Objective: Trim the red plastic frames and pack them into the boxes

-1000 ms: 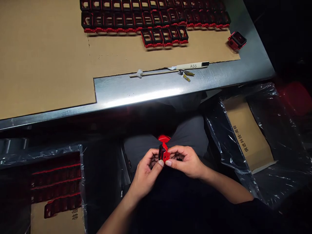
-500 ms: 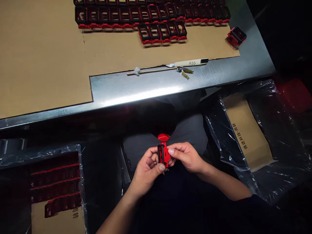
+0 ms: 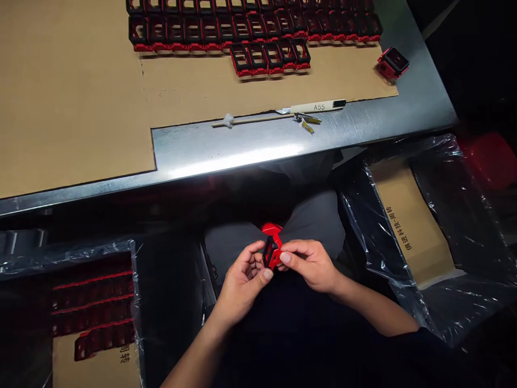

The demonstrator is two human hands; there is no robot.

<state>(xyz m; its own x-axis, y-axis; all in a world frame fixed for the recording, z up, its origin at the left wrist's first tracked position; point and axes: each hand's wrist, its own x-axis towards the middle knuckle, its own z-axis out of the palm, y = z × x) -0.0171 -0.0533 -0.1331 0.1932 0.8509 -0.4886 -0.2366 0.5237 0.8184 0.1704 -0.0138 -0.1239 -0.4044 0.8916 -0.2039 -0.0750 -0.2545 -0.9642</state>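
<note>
**Item in hand:** a glossy moulded plastic frame (image 3: 272, 252), red and black, angular, with an open window, held upright in front of the person's grey cloth trousers (image 3: 319, 226). A rounded red piece (image 3: 271, 229) sits directly above it; whether the two are joined is hidden.

**Grip:** both hands are closed on the frame. The left hand (image 3: 244, 280) cups it from 7 o'clock, fingers curled and thumb against its lower edge. The right hand (image 3: 309, 264) pinches it from 3 o'clock between thumb and bent fingers.

**Surroundings, by the clock from the hands:**
- 12 o'clock: a brushed steel table (image 3: 226, 156) topped by corrugated cardboard (image 3: 72, 97).
- 12 o'clock, on the cardboard: ranks of matching open frames (image 3: 258, 32), ridged and boxy, set edge to edge.
- 1 o'clock: a single frame (image 3: 393, 63) lying apart at the cardboard's corner.
- 12 to 1 o'clock, on bare steel: a cream utility knife (image 3: 319, 106) marked A55, a thin wooden stick (image 3: 250, 119) with a fluffy white tuft, and small metal clips (image 3: 307, 122).
- 3 o'clock: a bin lined with crinkled clear plastic (image 3: 404, 237), over cardboard printed with Chinese characters.
- 8 o'clock: a similar plastic-lined bin (image 3: 92, 307) holding stacked frames.
</note>
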